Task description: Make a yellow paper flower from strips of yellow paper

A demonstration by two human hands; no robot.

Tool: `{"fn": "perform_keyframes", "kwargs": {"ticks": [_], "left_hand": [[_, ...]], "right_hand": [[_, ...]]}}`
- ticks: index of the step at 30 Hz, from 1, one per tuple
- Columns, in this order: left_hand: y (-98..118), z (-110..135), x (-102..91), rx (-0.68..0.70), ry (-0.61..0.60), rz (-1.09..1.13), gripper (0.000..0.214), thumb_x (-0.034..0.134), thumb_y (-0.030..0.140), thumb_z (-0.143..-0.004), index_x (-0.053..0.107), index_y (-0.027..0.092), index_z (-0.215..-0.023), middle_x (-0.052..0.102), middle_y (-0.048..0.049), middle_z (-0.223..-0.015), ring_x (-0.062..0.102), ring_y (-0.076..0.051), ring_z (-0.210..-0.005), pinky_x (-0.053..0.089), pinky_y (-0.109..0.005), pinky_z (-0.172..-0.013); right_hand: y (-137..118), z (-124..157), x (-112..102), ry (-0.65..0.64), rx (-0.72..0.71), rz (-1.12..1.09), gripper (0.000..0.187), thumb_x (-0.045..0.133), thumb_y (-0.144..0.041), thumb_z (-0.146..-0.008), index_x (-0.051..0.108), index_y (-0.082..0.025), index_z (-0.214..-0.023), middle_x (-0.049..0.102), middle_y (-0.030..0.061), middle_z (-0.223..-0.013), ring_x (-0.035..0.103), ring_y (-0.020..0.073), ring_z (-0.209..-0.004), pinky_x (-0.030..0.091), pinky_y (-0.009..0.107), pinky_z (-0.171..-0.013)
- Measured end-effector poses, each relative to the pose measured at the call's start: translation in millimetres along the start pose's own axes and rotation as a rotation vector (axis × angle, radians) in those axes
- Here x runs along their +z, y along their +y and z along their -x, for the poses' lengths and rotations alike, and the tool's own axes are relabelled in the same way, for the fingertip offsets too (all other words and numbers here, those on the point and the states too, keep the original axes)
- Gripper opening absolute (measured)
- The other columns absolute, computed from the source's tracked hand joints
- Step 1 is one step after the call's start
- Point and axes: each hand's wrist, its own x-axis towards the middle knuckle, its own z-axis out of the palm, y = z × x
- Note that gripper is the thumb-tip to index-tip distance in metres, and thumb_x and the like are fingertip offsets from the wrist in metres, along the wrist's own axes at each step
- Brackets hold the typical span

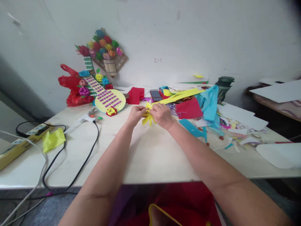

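Note:
Both hands meet above the middle of the table, pinching a yellow paper flower (147,120) between them. My left hand (136,113) holds its left side with thumb and fingertips. From the right, my right hand (161,115) has its fingers curled over the flower, and they hide part of it. Several pointed yellow petals hang below the fingers. A long yellow paper strip (180,95) stretches right behind my right hand; whether it joins the flower I cannot tell.
Left stand a paper guitar (110,99), a red bag (70,83), a glue gun (88,116) and a power strip (25,141) with cords. Red paper (189,108), blue paper (210,102), paper scraps and a dark bottle (224,88) lie or stand right. A phone (155,95) lies behind the hands.

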Motion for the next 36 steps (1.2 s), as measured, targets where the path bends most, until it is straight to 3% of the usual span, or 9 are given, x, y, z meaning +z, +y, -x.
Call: {"fn": "perform_keyframes", "kwargs": {"ticks": [7,17,28,36], "left_hand": [[-4.7,-3.5,1.3,0.072,0.107,-0.155,0.022,0.061,0.031,-0.059,0.051,0.013,-0.051,0.044,0.0031,-0.049,0.045,-0.008,-0.05,0.041,-0.02,-0.051],[-1.9,-3.1,-8.3,0.064,0.096,-0.076,0.024,0.062,0.033,-0.06,0.051,0.014,-0.052,0.044,0.0024,-0.049,0.04,-0.007,-0.046,0.03,-0.019,-0.044],[3.6,7.5,-5.9,-0.068,-0.017,-0.021,0.027,0.068,0.034,-0.056,0.053,0.013,-0.056,0.048,0.002,-0.053,0.049,-0.009,-0.053,0.042,-0.022,-0.055],[-5.2,1.4,-7.2,0.032,0.058,0.005,0.029,0.07,0.037,-0.055,0.055,0.012,-0.057,0.049,0.0022,-0.053,0.044,-0.006,-0.049,0.034,-0.019,-0.048]], "right_hand": [[-5.0,3.6,4.4,0.026,-0.002,0.014,0.032,0.036,-0.019,-0.089,0.058,-0.017,-0.066,0.049,0.0062,-0.068,0.04,0.0178,-0.072,0.026,0.032,-0.063],[-10.5,5.9,1.8,0.009,0.024,-0.117,0.031,0.035,-0.022,-0.09,0.061,-0.019,-0.073,0.05,0.0065,-0.073,0.042,0.0181,-0.076,0.028,0.032,-0.066],[-10.4,11.5,5.2,0.01,0.059,-0.074,0.033,0.036,-0.021,-0.089,0.062,-0.018,-0.07,0.051,0.0043,-0.071,0.043,0.0132,-0.065,0.024,0.029,-0.057],[-9.1,11.3,3.6,-0.016,0.023,-0.179,0.024,0.042,-0.02,-0.086,0.065,-0.02,-0.081,0.055,0.0055,-0.076,0.044,0.0172,-0.077,0.028,0.03,-0.064]]}}
